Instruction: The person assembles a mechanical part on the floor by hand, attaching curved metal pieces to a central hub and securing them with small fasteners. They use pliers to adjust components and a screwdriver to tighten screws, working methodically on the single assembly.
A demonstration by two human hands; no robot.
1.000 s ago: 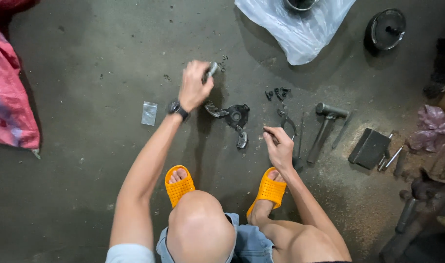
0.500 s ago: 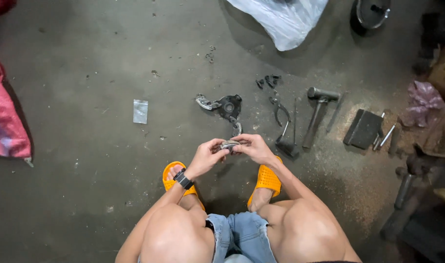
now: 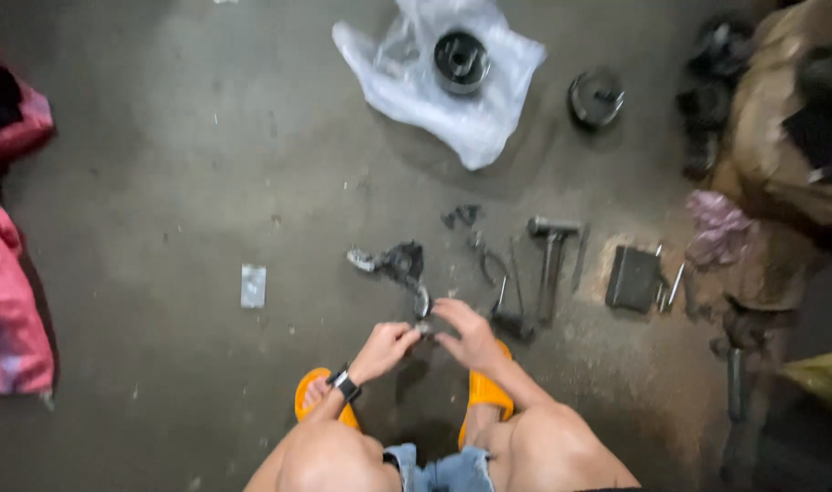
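Between two orange sandals (image 3: 325,396), left hand (image 3: 382,349) and right hand (image 3: 468,335) pinch one small metal part (image 3: 424,328).

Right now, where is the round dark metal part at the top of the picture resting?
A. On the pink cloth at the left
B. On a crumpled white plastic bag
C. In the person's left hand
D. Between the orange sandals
B: the round dark metal part sits on the white plastic bag spread on the floor, far from both hands, which meet over a small piece lower down.
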